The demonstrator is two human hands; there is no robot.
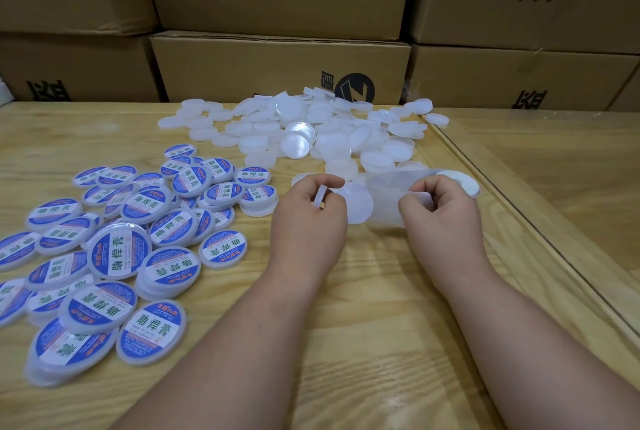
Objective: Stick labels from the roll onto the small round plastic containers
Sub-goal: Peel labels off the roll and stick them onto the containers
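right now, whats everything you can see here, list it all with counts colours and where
labelled containers: dozens, white with blue labels, heaped on the table's left
unlabelled containers: dozens, translucent white, piled at the far middle
held container: one, white, on edge in the left hand
backing strip: one, translucent, blurred, between the hands
label roll: one, white, behind the right hand
table: one, light wood
cardboard boxes: several, brown with black print, stacked behind
left hand: grips the held container
right hand: pinches the backing strip
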